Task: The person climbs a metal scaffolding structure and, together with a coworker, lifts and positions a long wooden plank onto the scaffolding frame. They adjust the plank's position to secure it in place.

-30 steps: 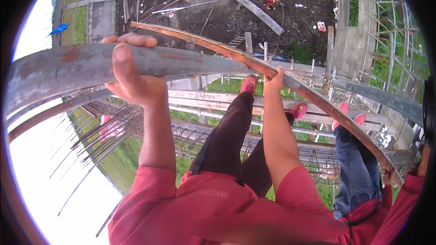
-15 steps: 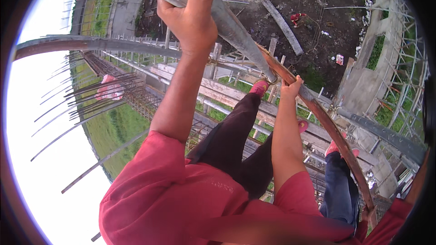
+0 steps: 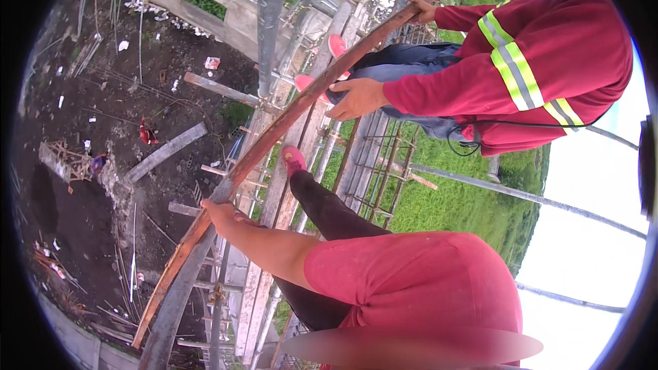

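Note:
A long reddish-brown timber plank [image 3: 284, 120] slants across the view, its lower end pointing to the lower left. My right hand [image 3: 219, 216] is closed around its lower part, thumb and fingers on its edges. Just under that hand, a grey metal beam [image 3: 175, 308] runs close along the plank; whether they touch I cannot tell. My left hand is out of view. A co-worker in a red long-sleeved top grips the plank's upper part with one hand [image 3: 423, 11]. The co-worker's other hand [image 3: 358, 99] is at the plank's side, fingers partly spread.
Narrow scaffold boards [image 3: 277, 199] carry my foot and the co-worker's feet, high above dark ground [image 3: 103, 96]. A grey metal post [image 3: 273, 20] rises beside the plank. Pipes and a rebar cage [image 3: 391, 178] lie alongside. Far below are people and a concrete beam [image 3: 168, 151].
The view has swung to the right, bringing the co-worker's upper body and hands in. My left hand, earlier on the grey metal beam, has left the view. My right hand stays on the plank.

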The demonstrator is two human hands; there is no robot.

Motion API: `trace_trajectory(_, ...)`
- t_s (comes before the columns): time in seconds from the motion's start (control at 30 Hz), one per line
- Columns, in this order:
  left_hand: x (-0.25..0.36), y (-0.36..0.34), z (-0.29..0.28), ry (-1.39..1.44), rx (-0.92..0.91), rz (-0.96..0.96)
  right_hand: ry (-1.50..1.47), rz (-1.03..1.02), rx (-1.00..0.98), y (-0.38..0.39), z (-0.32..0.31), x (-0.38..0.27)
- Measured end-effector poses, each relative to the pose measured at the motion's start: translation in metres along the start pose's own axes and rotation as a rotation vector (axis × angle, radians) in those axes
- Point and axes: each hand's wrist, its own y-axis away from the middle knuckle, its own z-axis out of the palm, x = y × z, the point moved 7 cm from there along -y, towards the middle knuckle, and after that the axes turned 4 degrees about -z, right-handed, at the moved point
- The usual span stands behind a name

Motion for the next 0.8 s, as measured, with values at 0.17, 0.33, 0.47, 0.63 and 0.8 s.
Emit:
trace_trajectory(0.17,-0.038,-0.004,-0.006,0.246,0.131,-0.306,-0.039,-0.041,-0.022,0.016,0.005,-0.009)
trace_trajectory(0.33,-0.029,-0.007,-0.005,0.285,0.118,-0.331,-0.066,-0.077,0.061,0.028,-0.001,-0.024)
trace_trajectory(0.47,-0.023,-0.005,-0.007,0.296,0.119,-0.364,-0.060,-0.027,-0.006,0.035,0.002,-0.028)
trace_trajectory(0.63,-0.015,-0.006,-0.008,0.281,0.133,-0.379,-0.158,0.009,-0.062,0.028,0.007,-0.022)
trace_trajectory(0.8,0.016,-0.011,-0.012,0.262,0.154,-0.361,-0.197,0.091,-0.061,0.014,0.014,-0.005)
